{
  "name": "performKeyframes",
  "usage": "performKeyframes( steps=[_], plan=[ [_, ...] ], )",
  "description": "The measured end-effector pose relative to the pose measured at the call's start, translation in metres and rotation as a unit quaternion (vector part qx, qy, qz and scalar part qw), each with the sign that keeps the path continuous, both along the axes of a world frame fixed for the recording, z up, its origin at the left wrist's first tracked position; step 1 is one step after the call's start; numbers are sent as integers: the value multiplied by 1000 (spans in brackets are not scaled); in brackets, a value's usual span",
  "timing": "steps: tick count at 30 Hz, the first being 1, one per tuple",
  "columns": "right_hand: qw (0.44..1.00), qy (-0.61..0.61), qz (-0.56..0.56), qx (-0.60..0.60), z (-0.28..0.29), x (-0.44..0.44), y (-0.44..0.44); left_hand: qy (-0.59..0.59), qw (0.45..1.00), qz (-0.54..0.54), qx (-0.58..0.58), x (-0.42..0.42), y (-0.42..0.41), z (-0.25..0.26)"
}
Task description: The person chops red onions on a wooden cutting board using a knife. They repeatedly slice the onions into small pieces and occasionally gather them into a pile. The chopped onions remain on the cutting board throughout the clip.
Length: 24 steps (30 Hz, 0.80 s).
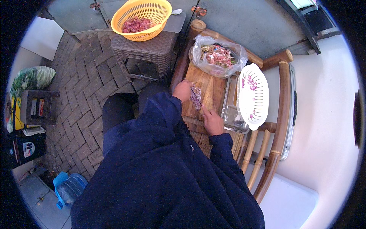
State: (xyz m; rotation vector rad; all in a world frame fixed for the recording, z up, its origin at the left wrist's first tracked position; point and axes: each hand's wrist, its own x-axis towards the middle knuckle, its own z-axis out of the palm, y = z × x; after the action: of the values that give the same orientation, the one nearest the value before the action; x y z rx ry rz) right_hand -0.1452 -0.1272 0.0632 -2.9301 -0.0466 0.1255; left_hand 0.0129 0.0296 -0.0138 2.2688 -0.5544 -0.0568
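My right hand [213, 121] is closed around the handle of a knife [196, 96], which it mostly hides. The narrow blade points up and left across a small heap of chopped purple shallots [198, 103]. Both lie on a wooden cutting board [213, 86]. At the board's left edge, my left hand [182, 90] has its fingers bent by the blade's far end. Whether those fingers press the blade or hold shallot pieces is too small to tell. Right of the board, a white slotted plastic basket [258, 98] with a few shallot pieces rests over a clear rectangular container [236, 116].
A clear plastic bag [241, 55] of peelings sits at the board's far end. Beyond, a brown woven-pattern stool [143, 47] carries a yellow colander [160, 17] of reddish pieces and a spoon [177, 11]. A bamboo armrest [283, 106] borders the right. A blue water jug [73, 187] lies lower left.
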Motion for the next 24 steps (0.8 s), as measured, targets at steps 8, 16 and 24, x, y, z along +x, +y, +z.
performKeyframes(
  steps=[8,16,24],
  plan=[
    [988,-75,-90,99,-30,-51,4,75,992,-86,-49,-4,-4,9],
    [997,32,-11,67,-23,-59,30,50,993,10,-103,-1,2,29],
    [998,-11,-16,56,-30,-23,42,16,987,65,-144,0,-3,35]
  ],
)
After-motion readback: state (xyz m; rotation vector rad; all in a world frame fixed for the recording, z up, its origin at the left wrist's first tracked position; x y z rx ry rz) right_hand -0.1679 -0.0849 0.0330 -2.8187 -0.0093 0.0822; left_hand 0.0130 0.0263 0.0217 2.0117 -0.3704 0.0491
